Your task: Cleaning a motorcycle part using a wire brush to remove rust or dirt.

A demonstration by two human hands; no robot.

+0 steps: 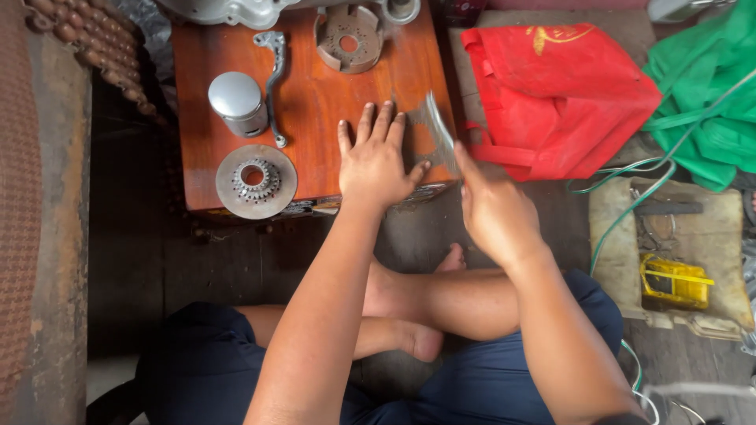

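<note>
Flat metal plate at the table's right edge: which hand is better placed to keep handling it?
Probably the right. The right hand already pinches the flat metal plate, tilted at the edge of the wooden table. The left hand lies flat, palm down on the table beside it, its thumb near the plate.

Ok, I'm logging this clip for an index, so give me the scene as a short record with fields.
setting: person sits cross-legged before a low wooden table
left hand: flat, palm down on the table
right hand: holds a thin flat metal part, blurred, at the table's right edge
on table: piston, lever, toothed disc, round housing
floor, right: red bag, green bag, yellow tool
</note>
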